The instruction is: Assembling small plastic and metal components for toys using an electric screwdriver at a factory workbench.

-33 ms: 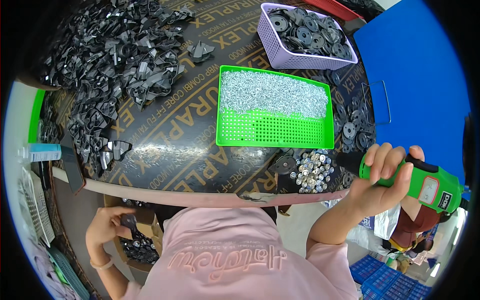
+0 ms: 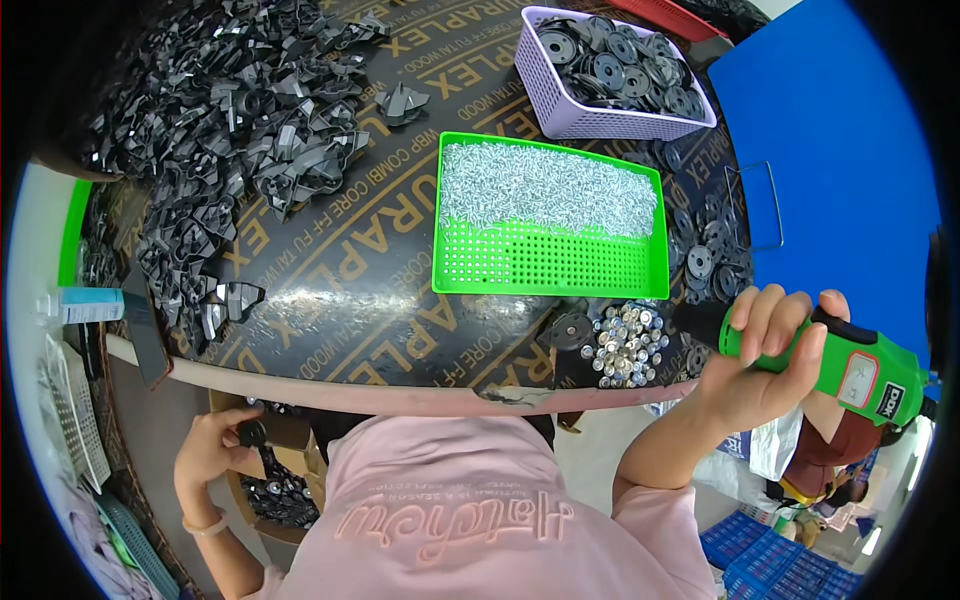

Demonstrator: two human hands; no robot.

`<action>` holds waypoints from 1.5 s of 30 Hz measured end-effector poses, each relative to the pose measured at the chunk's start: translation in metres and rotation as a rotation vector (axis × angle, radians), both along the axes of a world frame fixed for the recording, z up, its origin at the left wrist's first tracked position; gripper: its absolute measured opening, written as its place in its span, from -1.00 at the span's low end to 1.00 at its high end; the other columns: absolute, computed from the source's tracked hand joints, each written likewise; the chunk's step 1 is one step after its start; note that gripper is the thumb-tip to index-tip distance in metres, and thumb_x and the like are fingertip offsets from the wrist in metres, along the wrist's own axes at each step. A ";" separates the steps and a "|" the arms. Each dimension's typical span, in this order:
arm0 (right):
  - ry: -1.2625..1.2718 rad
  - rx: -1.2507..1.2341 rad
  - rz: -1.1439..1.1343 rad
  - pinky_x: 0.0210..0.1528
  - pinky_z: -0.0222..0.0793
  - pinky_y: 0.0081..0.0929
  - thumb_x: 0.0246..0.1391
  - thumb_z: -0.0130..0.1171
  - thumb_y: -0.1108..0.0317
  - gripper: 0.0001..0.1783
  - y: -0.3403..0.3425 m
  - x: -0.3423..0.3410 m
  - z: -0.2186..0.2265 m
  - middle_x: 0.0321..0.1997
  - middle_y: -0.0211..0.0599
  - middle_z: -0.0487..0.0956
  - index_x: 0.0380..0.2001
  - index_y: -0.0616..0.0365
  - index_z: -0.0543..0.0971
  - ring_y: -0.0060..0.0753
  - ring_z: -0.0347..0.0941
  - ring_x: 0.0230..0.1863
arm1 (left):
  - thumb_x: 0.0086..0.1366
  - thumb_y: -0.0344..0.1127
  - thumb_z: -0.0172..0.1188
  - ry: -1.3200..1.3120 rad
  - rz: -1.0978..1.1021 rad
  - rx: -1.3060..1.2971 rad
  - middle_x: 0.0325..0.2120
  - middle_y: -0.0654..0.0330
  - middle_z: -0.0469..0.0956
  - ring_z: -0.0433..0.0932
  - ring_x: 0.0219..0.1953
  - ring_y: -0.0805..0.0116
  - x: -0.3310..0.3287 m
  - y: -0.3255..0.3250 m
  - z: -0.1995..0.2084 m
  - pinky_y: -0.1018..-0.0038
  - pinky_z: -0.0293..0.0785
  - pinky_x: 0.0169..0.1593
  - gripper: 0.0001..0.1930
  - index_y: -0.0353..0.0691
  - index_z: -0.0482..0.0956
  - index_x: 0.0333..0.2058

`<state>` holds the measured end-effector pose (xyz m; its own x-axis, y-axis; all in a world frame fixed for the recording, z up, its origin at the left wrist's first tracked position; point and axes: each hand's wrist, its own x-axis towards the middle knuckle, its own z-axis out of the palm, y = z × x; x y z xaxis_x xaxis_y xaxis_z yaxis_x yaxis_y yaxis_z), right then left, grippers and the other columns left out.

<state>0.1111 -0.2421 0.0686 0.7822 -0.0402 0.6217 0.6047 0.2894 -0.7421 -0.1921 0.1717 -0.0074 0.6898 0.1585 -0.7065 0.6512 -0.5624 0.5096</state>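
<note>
My right hand (image 2: 765, 345) is wrapped round a green power screwdriver (image 2: 870, 385), whose dark front end points left over the table's right side. Below the table's front edge, at the left, is my left hand (image 2: 215, 450). Its finger and thumb are apart around a small round black plastic part (image 2: 252, 432); the grip is partly hidden. Under that hand a cardboard box (image 2: 305, 455) holds more black parts. By the screwdriver's front end lie a heap of small silvery round metal pieces (image 2: 625, 345) and a black disc-shaped part (image 2: 570, 330).
A green perforated tray (image 2: 550, 285) of small silvery screw-like pieces stands mid-table. Behind it is a lilac basket (image 2: 625, 125) of black discs. Angular black parts (image 2: 240, 120) cover the far left. Loose black discs (image 2: 700, 260) lie beside a blue panel (image 2: 840, 140) with a wire handle.
My left finger and thumb have spread slightly, and the black part between them has turned and shifted a little. My right hand and the screwdriver have not moved.
</note>
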 end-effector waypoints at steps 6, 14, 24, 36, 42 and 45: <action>-0.036 -0.012 0.007 -0.60 0.26 -0.46 0.25 0.13 0.30 -0.62 0.011 0.005 -0.002 -0.66 -0.42 0.29 0.04 0.24 0.33 -0.55 0.18 -0.73 | -0.03 -0.46 0.44 -0.223 -0.086 -0.085 -0.44 -0.04 0.66 0.68 -0.35 0.06 0.070 -0.056 0.044 0.36 0.59 -0.28 -0.69 -0.34 0.71 -0.24; 0.052 0.010 0.010 -0.56 0.34 -0.44 0.18 0.24 0.34 -0.57 0.030 0.005 -0.002 -0.67 -0.39 0.35 0.00 0.27 0.32 -0.52 0.25 -0.70 | 0.15 -0.13 0.36 -1.003 -0.445 0.329 -0.64 0.21 0.53 0.60 -0.61 0.28 0.204 -0.219 0.017 0.40 0.48 -0.60 -0.72 -0.20 0.54 -0.45; 0.074 0.016 0.031 -0.56 0.36 -0.44 0.18 0.22 0.35 -0.60 0.034 0.009 -0.007 -0.67 -0.40 0.34 -0.03 0.26 0.30 -0.53 0.25 -0.72 | 0.09 -0.12 0.41 -0.890 -0.371 0.345 -0.58 0.16 0.55 0.61 -0.56 0.15 0.227 -0.258 -0.007 0.29 0.48 -0.56 -0.68 -0.18 0.50 -0.38; 0.172 -0.118 0.134 -0.51 0.41 -0.38 0.18 0.10 0.52 -0.72 0.099 0.026 -0.035 -0.65 -0.33 0.34 -0.08 0.21 0.29 -0.51 0.26 -0.70 | 0.12 -0.48 0.43 -0.741 0.169 -0.700 -0.57 0.28 0.42 0.40 -0.56 0.63 0.180 -0.190 -0.006 0.63 0.33 -0.52 -0.69 -0.24 0.41 -0.28; 0.165 -0.107 0.097 -0.54 0.39 -0.38 0.16 0.15 0.49 -0.69 0.099 0.028 -0.044 -0.64 -0.34 0.33 -0.08 0.21 0.30 -0.51 0.24 -0.72 | 0.22 -0.51 0.34 -0.744 0.262 -0.797 -0.51 0.32 0.41 0.34 -0.57 0.67 0.176 -0.185 -0.015 0.67 0.24 -0.52 -0.59 -0.26 0.45 0.03; 0.119 -0.101 0.107 -0.56 0.36 -0.38 0.16 0.16 0.48 -0.68 0.100 0.031 -0.046 -0.63 -0.35 0.33 -0.08 0.20 0.30 -0.51 0.23 -0.72 | 0.23 -0.51 0.34 -0.838 0.138 -0.669 -0.44 0.28 0.51 0.38 -0.55 0.66 0.177 -0.183 -0.022 0.69 0.29 -0.50 -0.66 -0.28 0.57 -0.01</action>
<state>0.1418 -0.1418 0.0222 0.8472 0.1052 0.5208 0.4803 0.2677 -0.8353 -0.0146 -0.0109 -0.0295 0.9995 0.0292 0.0098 -0.0112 0.0469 0.9988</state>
